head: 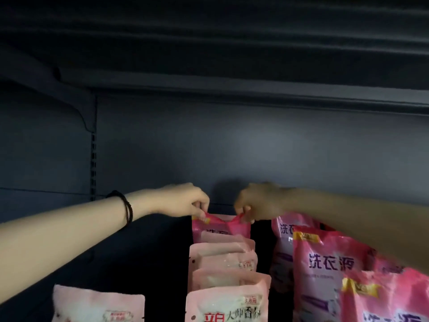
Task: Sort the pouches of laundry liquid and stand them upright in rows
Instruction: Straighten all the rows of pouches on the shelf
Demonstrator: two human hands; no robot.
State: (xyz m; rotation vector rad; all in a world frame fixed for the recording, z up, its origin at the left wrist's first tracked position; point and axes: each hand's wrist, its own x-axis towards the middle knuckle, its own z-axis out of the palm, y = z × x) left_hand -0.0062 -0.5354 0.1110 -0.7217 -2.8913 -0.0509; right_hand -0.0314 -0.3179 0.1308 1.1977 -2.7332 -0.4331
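Head view, rear pouch (210, 225) half hidden, shelf (255, 147) dim

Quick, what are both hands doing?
Left hand: pinching the back pink pouch by its top left corner.
Right hand: pinching the same pouch's top right corner.

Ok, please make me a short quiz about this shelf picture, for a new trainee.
1. True or false: the left grip and the right grip pinch the top corners of one dark pink pouch.
2. Where is that pouch? A) at the front of its row; B) at the back, behind the pale pouches; C) lying flat at the left.
3. Fill in: the wristband is on the ___ arm.
Key: 1 true; 2 B; 3 left.
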